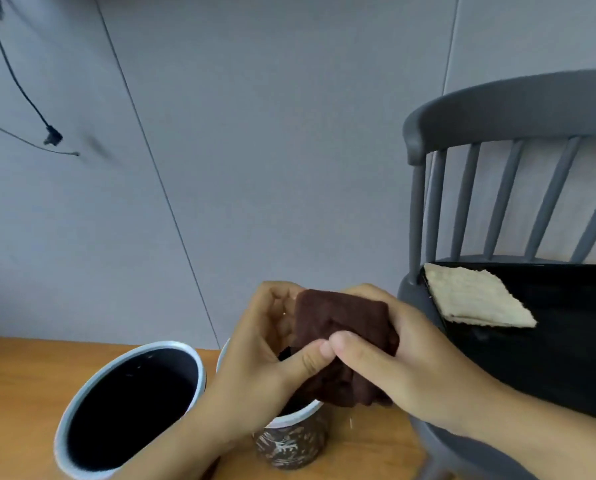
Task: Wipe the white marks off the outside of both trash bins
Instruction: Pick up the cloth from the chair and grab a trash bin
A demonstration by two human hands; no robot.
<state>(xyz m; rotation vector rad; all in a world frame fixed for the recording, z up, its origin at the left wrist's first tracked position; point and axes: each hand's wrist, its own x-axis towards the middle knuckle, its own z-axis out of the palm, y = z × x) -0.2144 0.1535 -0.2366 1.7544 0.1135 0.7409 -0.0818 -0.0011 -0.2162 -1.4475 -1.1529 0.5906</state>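
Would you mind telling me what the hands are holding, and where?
Both hands, left hand and right hand, pinch the folded brown cloth at its near edge.

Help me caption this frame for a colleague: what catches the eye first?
Both hands, left hand and right hand, grip a folded brown cloth at centre, above the white-smeared right bin. The left bin gapes beside it, and a beige cloth lies on the grey chair.

Right bin [291,445] mostly behind hands

The cloth [341,341] was dark brown, the chair [497,109] grey, and one bin [289,445] had white marks on brown.
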